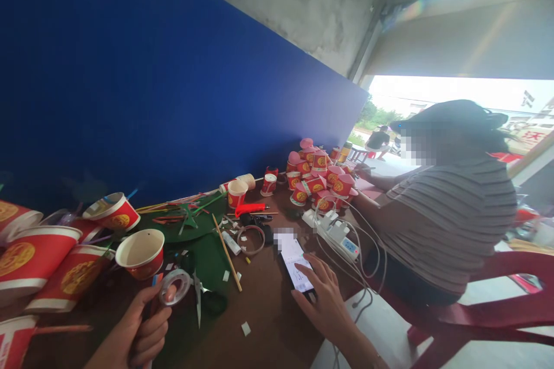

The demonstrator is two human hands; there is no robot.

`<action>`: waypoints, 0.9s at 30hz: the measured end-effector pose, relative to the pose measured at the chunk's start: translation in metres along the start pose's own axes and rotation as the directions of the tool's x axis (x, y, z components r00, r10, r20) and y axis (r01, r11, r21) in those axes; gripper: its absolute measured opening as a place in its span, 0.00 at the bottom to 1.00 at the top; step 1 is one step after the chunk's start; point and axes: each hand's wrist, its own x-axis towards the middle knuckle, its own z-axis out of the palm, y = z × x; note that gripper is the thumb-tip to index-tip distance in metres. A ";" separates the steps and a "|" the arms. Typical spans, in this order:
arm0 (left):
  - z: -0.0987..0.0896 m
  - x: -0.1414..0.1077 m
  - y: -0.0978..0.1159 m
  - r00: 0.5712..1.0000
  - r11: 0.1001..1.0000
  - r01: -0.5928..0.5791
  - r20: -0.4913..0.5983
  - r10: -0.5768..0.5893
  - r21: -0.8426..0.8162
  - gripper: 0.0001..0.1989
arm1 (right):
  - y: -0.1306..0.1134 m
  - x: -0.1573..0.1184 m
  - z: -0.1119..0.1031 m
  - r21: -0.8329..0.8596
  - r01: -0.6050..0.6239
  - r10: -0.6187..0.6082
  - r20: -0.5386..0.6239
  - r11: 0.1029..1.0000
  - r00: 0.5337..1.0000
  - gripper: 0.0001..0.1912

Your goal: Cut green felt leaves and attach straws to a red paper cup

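Observation:
My left hand (149, 323) is closed around a roll of clear tape (175, 287) at the lower left; something thin with a blue tip also pokes out of the grip. On the brown table (264, 311) lies a phone (294, 259) with its screen lit. My right hand (322, 294) rests over the phone's lower right part, fingers apart, a fingertip at the screen. Scissors (198, 297) with dark handles lie open beside the tape. Close behind my left hand stands a red and white paper cup (141, 253).
Large paper cups (38, 253) crowd the left. Decorated red cups (320, 179) are piled at the back. A power strip (341, 239) with tangled white cables lies right of the phone. A person in a striped top (450, 213) sits at the right. A blue panel (173, 86) stands behind the table.

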 end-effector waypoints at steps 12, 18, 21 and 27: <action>-0.004 0.004 -0.002 1.000 1.000 0.003 -0.013 -0.003 -0.011 0.14 | 0.002 -0.004 -0.004 -0.058 -0.020 0.022 0.029 0.998 0.999 0.17; -0.001 0.002 -0.001 0.999 1.000 0.000 -0.047 -0.001 -0.011 0.12 | 0.003 -0.005 -0.004 -0.056 -0.020 0.022 0.046 0.998 0.999 0.17; 0.000 0.000 0.000 0.998 1.000 0.004 -0.058 -0.005 -0.002 0.12 | 0.004 -0.004 -0.002 -0.065 -0.058 0.059 0.029 0.996 0.998 0.18; -0.003 0.003 -0.001 1.000 1.000 0.011 -0.011 -0.011 -0.020 0.13 | 0.003 -0.005 -0.005 -0.038 0.018 -0.016 0.048 0.999 0.999 0.17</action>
